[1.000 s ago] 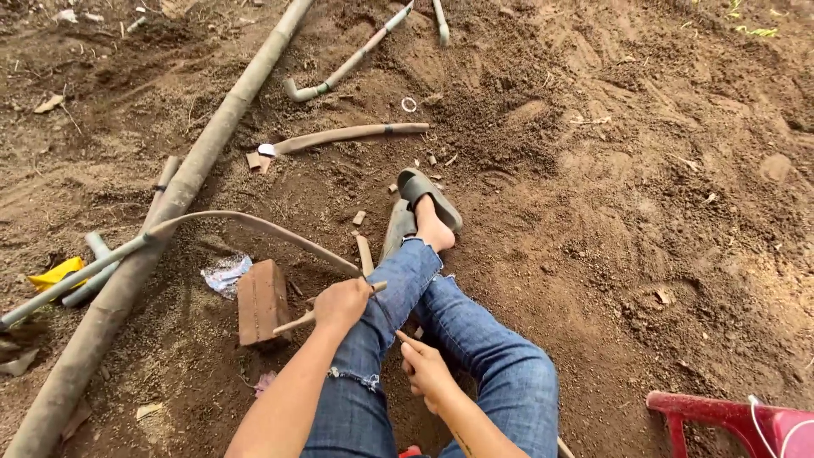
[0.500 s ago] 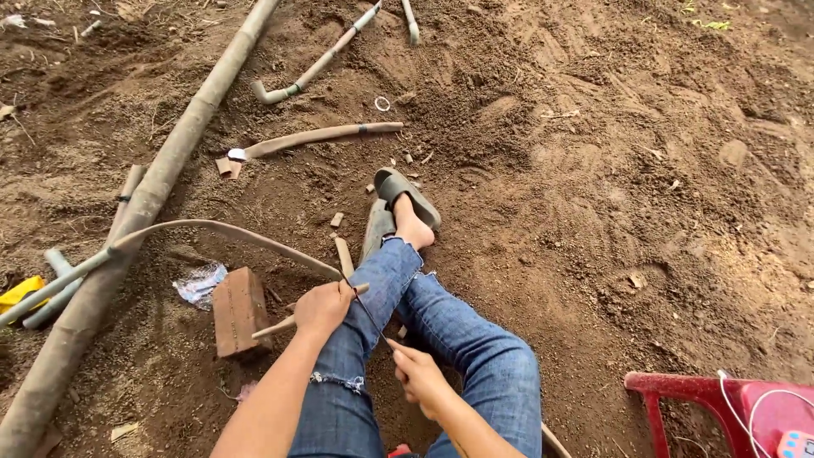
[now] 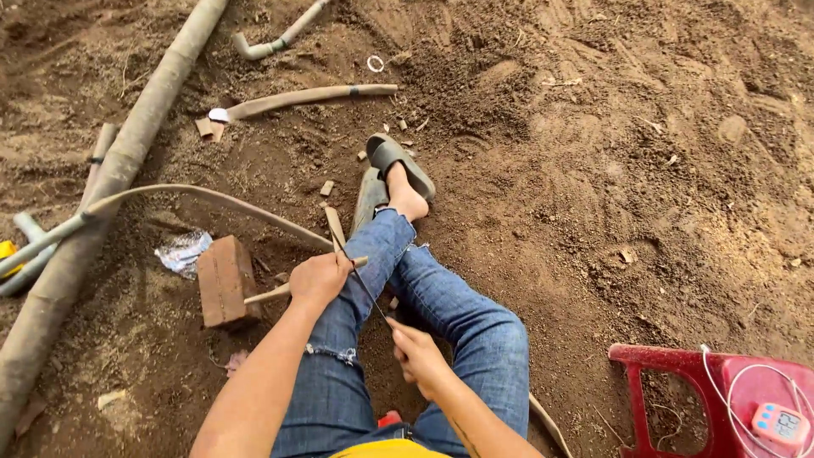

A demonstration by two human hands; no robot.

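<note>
Now a thin bamboo strip point(image 3: 216, 199) is gripped over the jeans point(image 3: 386, 297) by the closed left hand point(image 3: 318, 278); a dark blade point(image 3: 366, 290) is clasped in the right hand point(image 3: 417, 356). Compared with before, both hands sit similarly. A rough brick point(image 3: 223, 281) lies beside on loose dirt point(image 3: 636, 170).

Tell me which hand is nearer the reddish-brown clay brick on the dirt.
Left. The left hand grips a thin wooden stick just right of the reddish-brown clay brick; the right hand sits farther right, between the jeans-clad legs.
</note>
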